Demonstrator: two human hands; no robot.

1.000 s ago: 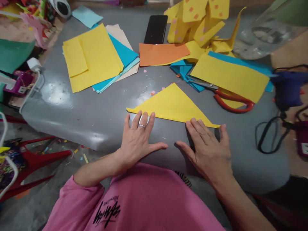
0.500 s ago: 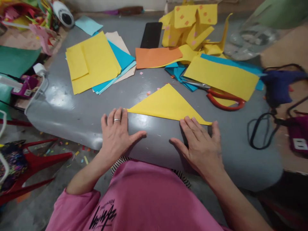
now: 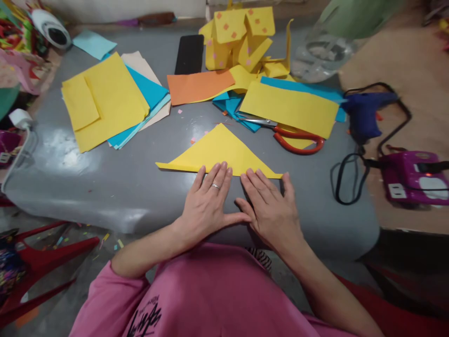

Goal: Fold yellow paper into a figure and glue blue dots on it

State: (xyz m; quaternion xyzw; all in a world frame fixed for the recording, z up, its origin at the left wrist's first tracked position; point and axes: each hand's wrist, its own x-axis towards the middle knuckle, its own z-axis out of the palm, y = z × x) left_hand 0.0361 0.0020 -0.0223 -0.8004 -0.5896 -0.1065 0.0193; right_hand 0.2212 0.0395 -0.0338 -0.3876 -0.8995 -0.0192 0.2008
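Pressing: left hand (image 3: 206,206) and right hand (image 3: 270,210) lie palm-down, side by side, fingertips on the near edge of the folded yellow paper triangle (image 3: 217,150).
Fingers: straight and flat on both hands, gripping nothing; thumbs angled inward, tips meeting.
Triangle position: flat on the grey table (image 3: 105,173), near centre, apex pointing far.
Right: red-handled scissors (image 3: 294,138) just beyond the triangle; blue glue gun (image 3: 365,112) further right.
Far left: stack of yellow and blue sheets (image 3: 105,98).
Far centre: orange sheet (image 3: 196,86), black phone (image 3: 189,54).
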